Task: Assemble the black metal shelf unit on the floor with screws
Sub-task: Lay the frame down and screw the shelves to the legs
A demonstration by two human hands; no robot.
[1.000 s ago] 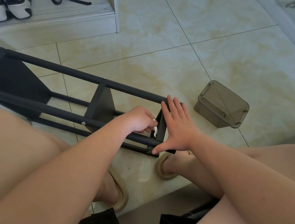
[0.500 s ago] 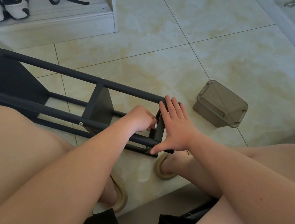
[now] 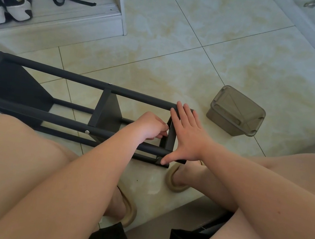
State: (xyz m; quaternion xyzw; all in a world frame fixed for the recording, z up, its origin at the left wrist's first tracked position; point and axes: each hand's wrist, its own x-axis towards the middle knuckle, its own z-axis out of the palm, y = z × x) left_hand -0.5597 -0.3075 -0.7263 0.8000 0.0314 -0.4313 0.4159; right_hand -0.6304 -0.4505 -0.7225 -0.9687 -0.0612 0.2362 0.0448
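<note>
The tiled floor (image 3: 205,35) carries the black shelf unit (image 3: 57,74), which lies on its side in front of the seated person's knees. Its long rails run left to right, so the open end faces the hands and the joints there are within reach. A lidded brown plastic box (image 3: 236,114) sits near that end, probably there to keep the fixings close.

The right hand (image 3: 187,138) is spread flat with straight fingers against the outer face of the end panel (image 3: 170,141). It seems to brace the panel square against the rails. The left hand (image 3: 150,125) reaches inside the frame, its fingers curled and pinching a small pale piece (image 3: 167,131) against the panel's inner face. It is too small to tell whether this is a screw or a driver handle.

A silver screw head (image 3: 87,132) already shows on the near rail at the middle divider, so the end joint looks like the step in hand.
</note>
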